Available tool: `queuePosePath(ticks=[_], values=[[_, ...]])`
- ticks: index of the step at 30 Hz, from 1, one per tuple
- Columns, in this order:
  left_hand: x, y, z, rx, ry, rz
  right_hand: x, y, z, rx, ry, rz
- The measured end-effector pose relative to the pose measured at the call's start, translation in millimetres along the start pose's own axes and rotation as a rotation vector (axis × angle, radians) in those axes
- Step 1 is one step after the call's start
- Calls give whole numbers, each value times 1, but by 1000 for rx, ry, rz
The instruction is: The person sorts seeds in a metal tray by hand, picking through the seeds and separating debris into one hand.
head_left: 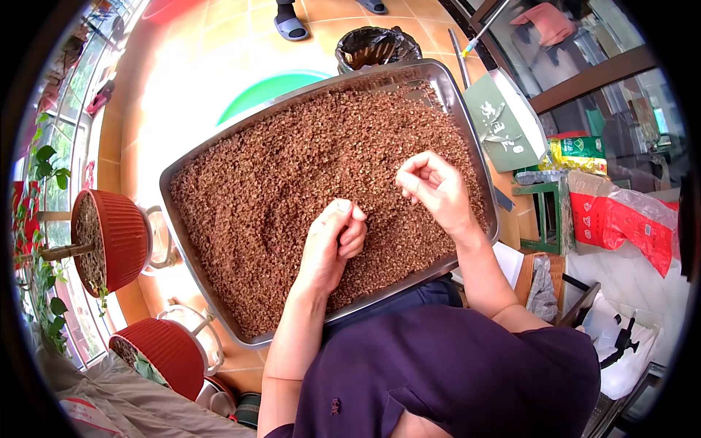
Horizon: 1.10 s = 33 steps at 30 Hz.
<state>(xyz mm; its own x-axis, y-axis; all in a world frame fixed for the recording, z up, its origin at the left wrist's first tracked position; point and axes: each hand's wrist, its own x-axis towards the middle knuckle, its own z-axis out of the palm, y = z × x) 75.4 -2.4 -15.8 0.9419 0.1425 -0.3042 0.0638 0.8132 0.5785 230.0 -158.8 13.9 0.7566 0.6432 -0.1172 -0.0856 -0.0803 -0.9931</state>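
A large dark tray lies before me, filled with a thick layer of small, dry reddish-brown bits; their exact kind I cannot make out. My left hand is closed above the near middle of the layer, thumb against the curled fingers. Whatever it holds, if anything, is hidden. To the right and a little farther off, my right hand hovers over the bits with thumb and forefinger pinched together. Anything between those fingertips is too small to name.
Beyond the tray are a green basin and a black-lined bin. A person's slippered foot shows farther back. Potted plants in red pots stand left. A red bag and a green stand are right.
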Motion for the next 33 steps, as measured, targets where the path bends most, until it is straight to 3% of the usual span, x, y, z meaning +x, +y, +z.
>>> queuePosePath(ticks=[2,3,6,8,12,14,17,20,24,28,33], values=[[0,-1,1,52,-24,-3,-8,-3,9,-192,-44,-109],[0,-2,2,43,-54,-13,-12,-15,17,-413,-85,-310],[-1,-5,6,-100,56,-158,-20,-19,34,-597,-243,-513],[0,-3,1,-204,12,-163,-13,-16,31,-548,-223,-516],[3,0,-7,-254,-54,-83,12,-12,9,-781,76,-423],[2,1,-8,-280,-55,-63,22,-7,3,-841,115,-421],[3,0,-8,-324,-85,-65,30,0,6,-1028,81,-606],[2,1,-9,-332,-97,-62,33,9,12,-1149,32,-609],[3,2,-11,-336,-93,-40,31,6,8,-906,76,-444],[4,1,-10,-310,-91,-40,25,8,-4,-358,65,-148],[4,0,-9,-303,-101,-54,20,8,-10,-431,71,-110]])
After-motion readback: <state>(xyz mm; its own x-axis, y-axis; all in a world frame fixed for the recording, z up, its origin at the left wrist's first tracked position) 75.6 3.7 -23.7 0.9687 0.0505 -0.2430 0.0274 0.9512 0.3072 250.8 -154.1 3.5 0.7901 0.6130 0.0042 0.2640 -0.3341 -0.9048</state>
